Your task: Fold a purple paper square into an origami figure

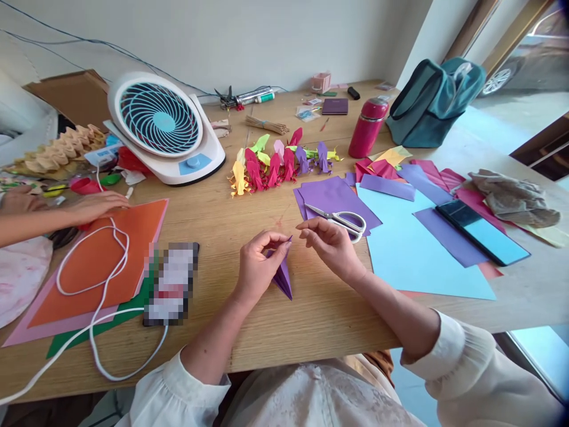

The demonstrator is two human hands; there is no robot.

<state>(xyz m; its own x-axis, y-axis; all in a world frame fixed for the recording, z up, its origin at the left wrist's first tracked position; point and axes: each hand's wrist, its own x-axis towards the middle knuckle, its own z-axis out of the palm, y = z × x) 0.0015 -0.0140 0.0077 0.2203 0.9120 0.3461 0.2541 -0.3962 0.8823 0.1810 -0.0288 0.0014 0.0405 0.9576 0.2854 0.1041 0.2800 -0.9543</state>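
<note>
My left hand (262,261) pinches the upper tip of a folded purple paper (283,280), whose pointed lower end hangs over the wooden table (311,332). Just to the right, my right hand (331,246) is raised, its thumb and fingertips slightly apart with nothing visible between them. Scissors (349,222) with white handles lie behind it on purple sheets (333,196). Beyond my hands stands a group of folded paper figures (273,166) in yellow, red, green and purple.
A fan (162,121) stands at the back left, a red bottle (368,127) and teal bag (418,110) at the back right. A phone (171,284) with a white cable lies left. Another person's hand (100,206) rests on orange paper (93,267). Blue paper (413,249) lies right.
</note>
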